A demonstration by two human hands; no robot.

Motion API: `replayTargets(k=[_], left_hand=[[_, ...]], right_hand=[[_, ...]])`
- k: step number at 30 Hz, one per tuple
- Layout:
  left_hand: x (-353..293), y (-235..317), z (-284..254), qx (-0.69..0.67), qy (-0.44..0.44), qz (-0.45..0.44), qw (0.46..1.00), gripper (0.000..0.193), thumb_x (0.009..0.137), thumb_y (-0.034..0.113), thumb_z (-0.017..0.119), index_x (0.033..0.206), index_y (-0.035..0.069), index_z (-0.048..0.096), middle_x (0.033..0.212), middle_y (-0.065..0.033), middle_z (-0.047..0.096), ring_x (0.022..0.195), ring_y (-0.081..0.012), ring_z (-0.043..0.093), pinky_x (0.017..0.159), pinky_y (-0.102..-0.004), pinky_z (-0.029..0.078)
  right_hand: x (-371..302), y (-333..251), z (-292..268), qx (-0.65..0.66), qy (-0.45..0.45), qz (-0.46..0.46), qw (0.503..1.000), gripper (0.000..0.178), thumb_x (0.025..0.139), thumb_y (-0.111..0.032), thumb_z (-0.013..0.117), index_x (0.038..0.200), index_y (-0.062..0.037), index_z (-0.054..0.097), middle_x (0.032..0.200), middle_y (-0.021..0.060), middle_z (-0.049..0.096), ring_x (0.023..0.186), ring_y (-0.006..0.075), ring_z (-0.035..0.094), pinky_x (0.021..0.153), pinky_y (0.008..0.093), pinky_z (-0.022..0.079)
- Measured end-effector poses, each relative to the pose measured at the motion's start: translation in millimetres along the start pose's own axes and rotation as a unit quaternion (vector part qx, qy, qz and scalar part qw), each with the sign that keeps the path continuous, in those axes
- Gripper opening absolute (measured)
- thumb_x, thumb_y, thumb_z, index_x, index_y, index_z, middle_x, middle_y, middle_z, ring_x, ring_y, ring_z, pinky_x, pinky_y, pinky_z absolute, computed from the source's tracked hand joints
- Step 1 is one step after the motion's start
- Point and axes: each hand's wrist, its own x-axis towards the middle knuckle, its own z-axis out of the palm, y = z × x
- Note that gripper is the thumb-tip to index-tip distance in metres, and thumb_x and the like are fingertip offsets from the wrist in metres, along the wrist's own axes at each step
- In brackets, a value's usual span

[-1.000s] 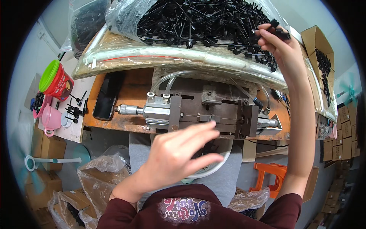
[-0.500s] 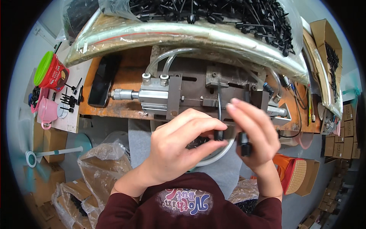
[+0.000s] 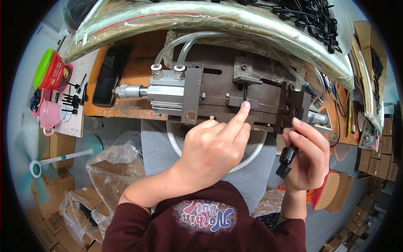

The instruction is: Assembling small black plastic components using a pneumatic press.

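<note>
My left hand (image 3: 220, 145) is over the near side of a metal fixture, its index finger stretched out to a small black stemmed part (image 3: 245, 90). That part sits at the middle of the fixture, against a metal block (image 3: 247, 75), and the fingertip touches its near end. The other fingers are loosely bent with nothing visible in them. To the right, my right hand (image 3: 308, 153) is closed around a black plastic part (image 3: 287, 157) with ridged ends. Part of it is hidden by the fingers, so I cannot tell whether it is one piece or more.
A silver air cylinder (image 3: 168, 94) with clear hoses is at the fixture's left. A phone (image 3: 110, 75) lies on the wooden bench (image 3: 126, 110). Beyond is a plastic-covered tray rim (image 3: 201, 19) with black parts. A white basket (image 3: 176, 145) is below my left hand.
The black stemmed part pinched in my left hand is now at the fixture's middle block, and that hand points at it. My right hand has moved right, still holding its black part.
</note>
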Motion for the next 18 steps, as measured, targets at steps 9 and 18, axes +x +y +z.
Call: replayTargets(k=[9, 18], left_hand=[[3, 3, -20, -0.355, 0.020, -0.051, 0.933, 0.037, 0.070, 0.009, 0.087, 0.103, 0.002, 0.072, 0.111, -0.0132, 0.072, 0.077, -0.0206, 0.071, 0.067, -0.0288, 0.058], [-8, 1, -21, -0.179, 0.052, -0.010, 0.982, 0.035, 0.066, 0.006, 0.085, 0.098, 0.001, 0.071, 0.116, -0.0134, 0.069, 0.085, -0.0254, 0.069, 0.072, -0.0328, 0.057]], right_hand=[[-6, 0, 3, -0.129, -0.029, -0.154, 0.979, 0.037, 0.062, 0.006, 0.076, 0.098, 0.0069, 0.074, 0.100, 0.0149, 0.065, 0.069, 0.0220, 0.061, 0.055, 0.0298, 0.051], [-3, 0, 7, -0.045, 0.009, -0.022, 0.999, 0.044, 0.074, -0.003, 0.082, 0.115, 0.0021, 0.068, 0.113, 0.0168, 0.067, 0.094, 0.0280, 0.070, 0.079, 0.0346, 0.060]])
